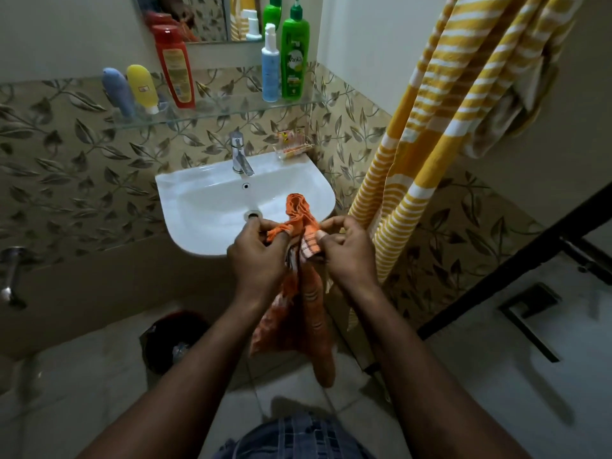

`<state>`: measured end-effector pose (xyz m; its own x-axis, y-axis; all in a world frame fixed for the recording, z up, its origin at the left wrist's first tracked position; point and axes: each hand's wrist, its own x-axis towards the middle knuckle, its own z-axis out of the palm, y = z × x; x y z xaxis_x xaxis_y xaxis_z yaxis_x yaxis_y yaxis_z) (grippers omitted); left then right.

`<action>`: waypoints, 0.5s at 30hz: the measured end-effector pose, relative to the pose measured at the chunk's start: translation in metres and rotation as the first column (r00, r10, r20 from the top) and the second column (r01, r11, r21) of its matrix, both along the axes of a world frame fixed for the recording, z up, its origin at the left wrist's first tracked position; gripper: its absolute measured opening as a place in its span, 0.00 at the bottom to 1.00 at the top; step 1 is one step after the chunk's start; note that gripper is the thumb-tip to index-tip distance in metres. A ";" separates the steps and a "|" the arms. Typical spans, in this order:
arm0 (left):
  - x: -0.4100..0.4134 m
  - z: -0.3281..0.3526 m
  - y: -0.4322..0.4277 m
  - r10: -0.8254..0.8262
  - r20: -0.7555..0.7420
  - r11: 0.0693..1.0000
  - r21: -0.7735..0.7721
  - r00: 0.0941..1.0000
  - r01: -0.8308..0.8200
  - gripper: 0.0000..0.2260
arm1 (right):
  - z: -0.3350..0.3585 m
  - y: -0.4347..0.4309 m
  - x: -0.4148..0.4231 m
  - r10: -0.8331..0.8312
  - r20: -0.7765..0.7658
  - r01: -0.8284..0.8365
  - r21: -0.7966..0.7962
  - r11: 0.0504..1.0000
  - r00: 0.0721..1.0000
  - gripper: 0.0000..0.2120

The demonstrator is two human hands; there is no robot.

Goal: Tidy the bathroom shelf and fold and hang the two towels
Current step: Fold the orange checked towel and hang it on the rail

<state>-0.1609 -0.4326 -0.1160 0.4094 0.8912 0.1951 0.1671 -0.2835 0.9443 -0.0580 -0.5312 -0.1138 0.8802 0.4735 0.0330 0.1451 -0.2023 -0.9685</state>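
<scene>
I see a small bathroom with a leaf-patterned tile wall (66, 160) and a pale floor (82, 376) below. My left hand (255, 256) and right hand (347, 253) are close together in front of the white sink (205, 207), and both grip the orange towel (298, 313). The left thumb and fingers pinch a frayed corner. The right thumb presses a pale striped patch against curled fingers. A bunched end of the towel stands up just beyond the fingertips, over the basin, and the rest hangs down between my wrists. Beyond the fingers are the tap (240, 157) and, higher up, the glass shelf (215, 112). On its left part stand a blue-grey tube (117, 91), a yellow tube (142, 87) and a leaning red bottle (174, 66). On its right part stand a white pump bottle (270, 67) and a green pump bottle (294, 58). The yellow striped towel (447, 127) hangs to the right of the right fingers, and its top is cut off by the frame. The mirror (205, 14) is cut off too. A soap holder (293, 145) sits behind the sink, but its contents are too small to make out. A dark bin (172, 342) sits in shadow below the left wrist. The green bottle's label seems to read "Vatika", and the other labels are unreadable.
</scene>
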 end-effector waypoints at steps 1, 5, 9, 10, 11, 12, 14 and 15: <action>0.002 -0.002 -0.003 -0.008 0.002 1.000 0.007 1.000 0.008 0.06 | 0.000 0.001 -0.005 0.003 -0.007 -0.003 0.005 1.000 1.000 0.08; 0.005 -0.011 -0.012 -0.035 -0.010 0.999 0.018 0.999 0.035 0.05 | 0.001 -0.004 -0.010 -0.046 -0.050 0.048 0.035 0.998 0.998 0.08; 0.005 -0.018 -0.024 0.004 -0.041 0.997 0.081 0.999 -0.001 0.04 | 0.000 -0.010 -0.016 -0.088 0.027 0.089 -0.019 0.996 0.996 0.07; 0.006 -0.019 -0.026 0.010 -0.045 0.995 0.097 0.999 -0.005 0.04 | -0.001 -0.011 -0.017 -0.102 0.031 0.103 -0.022 0.994 0.994 0.06; 0.006 -0.020 -0.028 0.011 -0.044 0.994 0.106 0.999 -0.006 0.04 | -0.001 -0.013 -0.018 -0.113 0.031 0.114 -0.023 0.993 0.993 0.06; 0.007 -0.021 -0.029 0.010 -0.046 0.994 0.109 0.999 -0.005 0.04 | -0.002 -0.014 -0.018 -0.121 0.032 0.122 -0.021 0.992 0.992 0.06; 0.008 -0.022 -0.030 0.016 -0.058 0.993 0.117 0.998 -0.009 0.04 | -0.004 -0.015 -0.018 -0.135 0.023 0.135 -0.005 0.991 0.991 0.07; 0.009 -0.022 -0.030 0.019 -0.069 0.992 0.124 0.997 -0.010 0.04 | -0.005 -0.015 -0.018 -0.139 0.019 0.139 0.001 0.990 0.990 0.07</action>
<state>-0.1523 -0.4628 -0.1383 0.4131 0.8681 0.2753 0.2360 -0.3941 0.8883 -0.0755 -0.5461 -0.1185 0.9367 0.3466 0.0506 0.1343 -0.2221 -0.9657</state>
